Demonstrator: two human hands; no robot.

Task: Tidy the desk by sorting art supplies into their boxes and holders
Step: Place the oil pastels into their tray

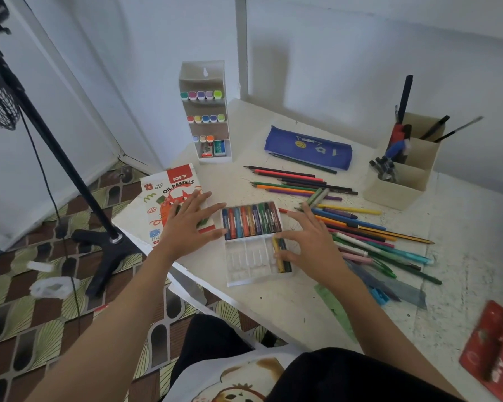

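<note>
Desk (273, 306), white and speckled, in a white-walled corner over a patterned brown-and-green floor (26, 314). At its centre lies a clear pastel tray (244, 264). Its far row is full of oil pastels (251, 219) and its near row holds a few at the right end. Both hands are spread, fingers apart. The right hand (311, 242) touches those few pastels, and the left hand (186, 224) lies over the oil pastels box (169, 187) beside the tray. Beyond are loose coloured pencils (296, 181), a blue pencil case (308, 147), a beige holder (401, 184) of pens and a white rack (205, 79) of markers.
</note>
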